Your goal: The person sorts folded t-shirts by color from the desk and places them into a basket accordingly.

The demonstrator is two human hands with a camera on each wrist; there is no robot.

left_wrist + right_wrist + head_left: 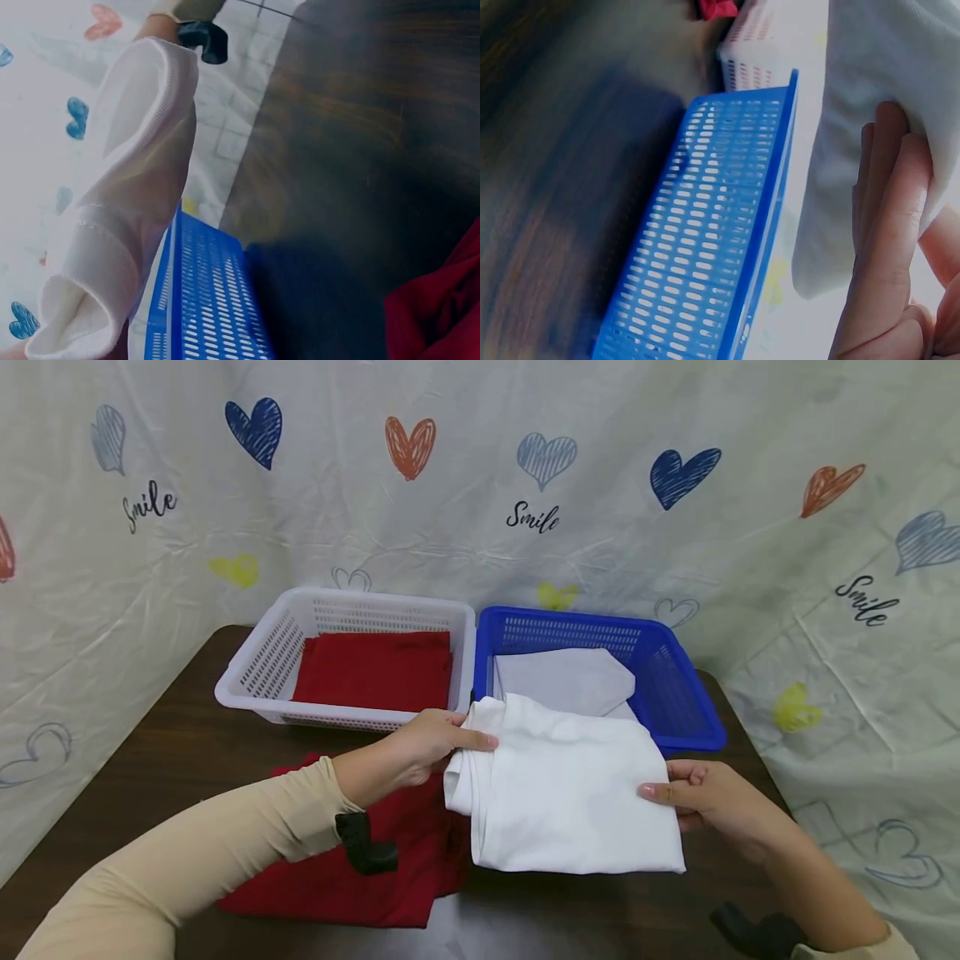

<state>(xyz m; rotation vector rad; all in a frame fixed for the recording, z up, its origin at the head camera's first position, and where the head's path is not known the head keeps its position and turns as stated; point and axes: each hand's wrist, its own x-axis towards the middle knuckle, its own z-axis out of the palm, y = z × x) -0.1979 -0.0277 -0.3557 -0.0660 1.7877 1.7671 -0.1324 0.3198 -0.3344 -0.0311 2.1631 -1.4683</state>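
One dark table under everything. Two baskets side by side: white basket, blue basket. Main snag hazard: blue near rim; could catch the hem and drag layers out of line if lowered short. Red cloth on table, partly under left sleeve; could get rucked by a dropped forearm or black wrist mount. White cloth held up off the table, overlapping blue near rim in head view. Plies loose at left end; could fan apart if not all pinched. Pale cloth inside blue basket, uneven edge; could get shoved by careless contact. Left hand pinching left edge, thumb on top. Right hand pinching right edge, thumb in front, fingers behind; could sag or twist with uneven tension.
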